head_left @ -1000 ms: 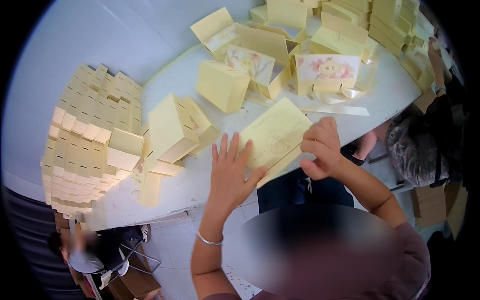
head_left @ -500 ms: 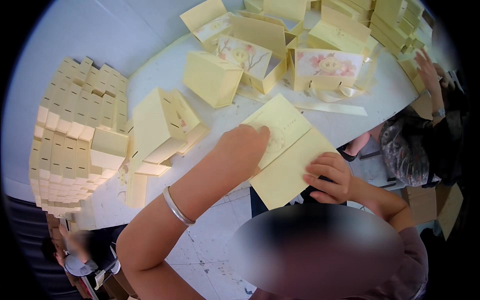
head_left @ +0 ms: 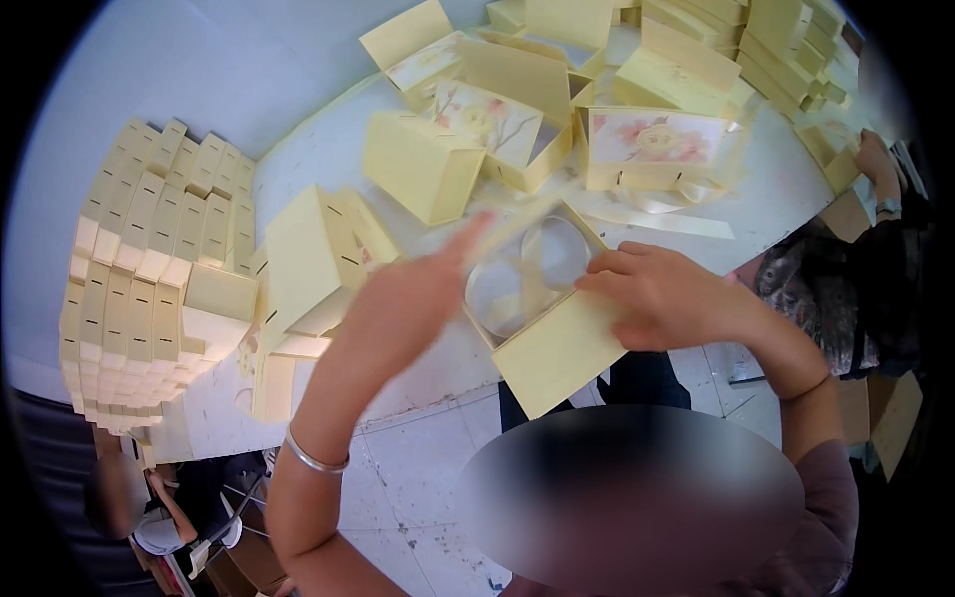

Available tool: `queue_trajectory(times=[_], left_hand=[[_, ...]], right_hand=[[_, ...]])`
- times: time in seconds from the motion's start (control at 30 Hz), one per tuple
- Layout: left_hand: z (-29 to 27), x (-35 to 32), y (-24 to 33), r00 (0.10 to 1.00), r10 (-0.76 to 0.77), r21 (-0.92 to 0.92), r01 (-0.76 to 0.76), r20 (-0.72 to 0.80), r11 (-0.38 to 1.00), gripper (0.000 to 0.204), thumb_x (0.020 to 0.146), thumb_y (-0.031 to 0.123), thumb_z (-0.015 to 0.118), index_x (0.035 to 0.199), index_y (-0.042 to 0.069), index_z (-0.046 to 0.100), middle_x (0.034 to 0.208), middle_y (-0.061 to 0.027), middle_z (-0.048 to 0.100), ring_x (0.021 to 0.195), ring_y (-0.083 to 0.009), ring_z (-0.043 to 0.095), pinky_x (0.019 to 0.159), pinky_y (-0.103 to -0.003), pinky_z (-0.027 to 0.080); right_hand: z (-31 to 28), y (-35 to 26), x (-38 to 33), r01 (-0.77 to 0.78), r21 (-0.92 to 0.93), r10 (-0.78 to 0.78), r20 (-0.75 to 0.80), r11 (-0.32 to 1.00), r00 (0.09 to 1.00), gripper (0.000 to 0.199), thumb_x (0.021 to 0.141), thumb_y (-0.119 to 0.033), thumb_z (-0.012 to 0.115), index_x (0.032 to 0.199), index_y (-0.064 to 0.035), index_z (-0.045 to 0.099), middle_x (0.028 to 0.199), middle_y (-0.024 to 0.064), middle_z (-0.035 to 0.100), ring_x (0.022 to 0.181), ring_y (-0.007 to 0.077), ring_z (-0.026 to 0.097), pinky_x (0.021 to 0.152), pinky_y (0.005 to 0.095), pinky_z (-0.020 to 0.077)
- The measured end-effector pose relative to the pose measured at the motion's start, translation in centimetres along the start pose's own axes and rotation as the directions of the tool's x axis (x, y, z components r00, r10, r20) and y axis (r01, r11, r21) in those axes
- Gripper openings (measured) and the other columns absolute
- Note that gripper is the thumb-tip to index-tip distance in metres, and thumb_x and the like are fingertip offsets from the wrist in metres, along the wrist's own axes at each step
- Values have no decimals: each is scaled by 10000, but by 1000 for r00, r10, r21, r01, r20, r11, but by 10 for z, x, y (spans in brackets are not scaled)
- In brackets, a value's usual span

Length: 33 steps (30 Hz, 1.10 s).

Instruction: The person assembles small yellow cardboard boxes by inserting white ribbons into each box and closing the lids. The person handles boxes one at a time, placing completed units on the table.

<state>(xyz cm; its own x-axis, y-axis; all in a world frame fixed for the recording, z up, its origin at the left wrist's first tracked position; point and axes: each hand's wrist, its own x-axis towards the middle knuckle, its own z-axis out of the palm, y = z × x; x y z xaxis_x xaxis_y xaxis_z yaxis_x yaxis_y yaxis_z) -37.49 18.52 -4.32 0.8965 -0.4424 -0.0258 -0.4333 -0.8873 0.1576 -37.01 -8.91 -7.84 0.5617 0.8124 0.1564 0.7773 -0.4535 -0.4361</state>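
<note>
A pale yellow gift box (head_left: 557, 363) sits tilted at the table's near edge. Inside it show two round recesses (head_left: 555, 253) in a light insert, with a pale strip, perhaps ribbon, across them. One wide flap extends toward me; a blurred pale edge stands along the far side. My right hand (head_left: 667, 294) grips the box's right side, its fingertips over the inner edge. My left hand (head_left: 403, 308) is smeared by motion at the box's left, with a finger pointing to its far left corner. Whether that finger touches the box is unclear.
Many yellow boxes stand stacked at the left (head_left: 149, 259). Opened boxes with blossom-printed panels (head_left: 652, 139) and a loose ribbon (head_left: 667, 227) lie at the back. Larger yellow boxes (head_left: 308, 259) stand left of my arm. A co-worker's hand (head_left: 880, 164) is at the right, another person (head_left: 164, 527) lower left.
The box's closed far half has opened, baring the round recesses. My left hand has come off its top and drawn back left. My right hand has moved up along the box's right side.
</note>
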Motion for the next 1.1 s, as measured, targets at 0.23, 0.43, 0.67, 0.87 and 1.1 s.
queue_trajectory(times=[0.23, 0.43, 0.67, 0.87, 1.1], left_hand=[[51, 33, -41, 745, -517, -871, -173, -421, 461, 202, 923, 173, 528, 1022, 5, 578, 722, 15, 559, 616, -48, 443, 552, -197, 369], [77, 32, -25, 482, -566, -736, -321, -669, 596, 211, 865, 205, 614, 944, 14, 569, 876, -52, 575, 750, -129, 529, 638, -245, 409], [75, 20, 24, 591, -108, -377, -354, -799, 856, 397, 798, 158, 673, 1133, 21, 509, 949, -107, 587, 829, -245, 579, 748, -336, 473], [73, -2, 16, 989, -148, -998, -13, -4, -58, 333, 891, 194, 575, 1165, 16, 514, 748, -25, 603, 666, -106, 580, 731, -296, 503], [44, -16, -4, 958, -196, -974, 184, 208, -131, 197, 920, 198, 524, 982, 17, 575, 685, -9, 558, 580, -89, 527, 656, -284, 521]], right_hand=[[36, 11, 69, -163, -127, 184, 177, 978, 967, 279, 802, -252, 617, 856, 20, 588, 773, 184, 618, 770, 346, 614, 677, 429, 475], [63, 23, 97, -69, -50, 73, 89, 996, 993, 235, 834, -196, 598, 872, 35, 585, 783, 188, 626, 754, 309, 629, 666, 402, 490], [31, 18, 76, -128, 907, 335, -15, 401, 942, 162, 930, -95, 475, 939, 30, 578, 729, 59, 601, 631, 115, 603, 576, 258, 504], [9, 34, 59, 44, 874, 453, -293, 483, 842, 175, 933, -78, 452, 1023, 23, 563, 749, 69, 609, 637, 114, 600, 617, 248, 507], [-16, 23, 37, -120, -476, -142, -479, 871, 866, 360, 784, -119, 661, 1108, 1, 560, 913, 157, 608, 736, 255, 625, 646, 295, 508]])
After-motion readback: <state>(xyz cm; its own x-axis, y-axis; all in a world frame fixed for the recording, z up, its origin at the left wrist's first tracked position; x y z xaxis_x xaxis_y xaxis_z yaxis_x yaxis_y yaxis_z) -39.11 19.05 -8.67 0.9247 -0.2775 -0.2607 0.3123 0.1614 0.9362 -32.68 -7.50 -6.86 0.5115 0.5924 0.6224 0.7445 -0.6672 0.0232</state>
